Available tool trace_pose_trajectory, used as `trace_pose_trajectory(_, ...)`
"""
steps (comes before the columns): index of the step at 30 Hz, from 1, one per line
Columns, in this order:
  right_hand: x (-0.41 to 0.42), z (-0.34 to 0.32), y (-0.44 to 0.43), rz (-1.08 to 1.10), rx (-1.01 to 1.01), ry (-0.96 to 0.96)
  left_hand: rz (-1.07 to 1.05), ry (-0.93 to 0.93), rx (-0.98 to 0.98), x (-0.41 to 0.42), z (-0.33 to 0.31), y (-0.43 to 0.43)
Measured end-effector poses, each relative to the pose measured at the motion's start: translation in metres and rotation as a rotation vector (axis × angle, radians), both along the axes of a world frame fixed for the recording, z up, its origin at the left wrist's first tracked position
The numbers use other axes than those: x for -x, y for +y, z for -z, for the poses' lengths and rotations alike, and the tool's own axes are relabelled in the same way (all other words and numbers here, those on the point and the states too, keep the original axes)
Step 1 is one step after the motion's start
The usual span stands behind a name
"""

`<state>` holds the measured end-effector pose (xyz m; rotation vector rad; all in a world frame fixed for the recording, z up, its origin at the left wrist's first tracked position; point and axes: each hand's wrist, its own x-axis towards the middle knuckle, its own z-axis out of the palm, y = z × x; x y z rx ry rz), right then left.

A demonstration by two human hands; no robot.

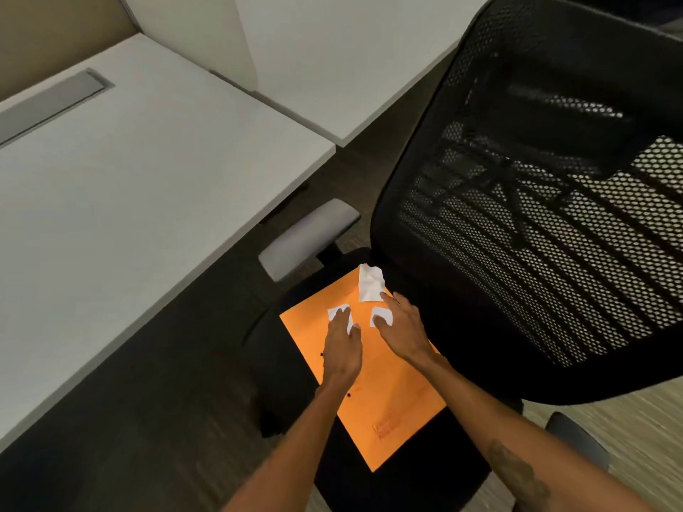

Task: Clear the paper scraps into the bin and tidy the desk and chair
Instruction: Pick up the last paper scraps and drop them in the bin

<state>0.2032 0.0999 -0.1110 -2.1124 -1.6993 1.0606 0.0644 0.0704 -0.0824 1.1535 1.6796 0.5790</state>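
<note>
Three paper scraps (370, 283) at far end of orange envelope (384, 393) on chair seat (417, 485); left hand (343, 347) flat on one, right hand (403, 328) spread, fingertips on the other two

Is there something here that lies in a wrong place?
Yes. An orange envelope lies on the chair seat, not the desk, with three white paper scraps on it. Both hands touch the smaller scraps.

A white partition panel (207, 27) stands upright above patterned carpet (646, 419).
</note>
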Motion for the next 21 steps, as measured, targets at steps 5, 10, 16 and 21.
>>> trace_pose_trajectory(5, 0.001, 0.022, 0.029, -0.048, 0.013, -0.062, -0.031, -0.015, -0.036, 0.006, 0.015, 0.014)
trace_pose_trajectory(10, 0.007, 0.036, 0.046, -0.079, 0.020, -0.100, -0.010, -0.033, -0.046, 0.013, 0.027, 0.024)
trace_pose_trajectory(16, 0.011, 0.045, 0.063, -0.160, 0.103, -0.149, 0.100, 0.067, -0.049, 0.013, 0.042, 0.035)
trace_pose_trajectory(21, 0.009, 0.047, 0.058, -0.196, 0.171, -0.127, 0.179, 0.137, -0.024, 0.010, 0.052, 0.043)
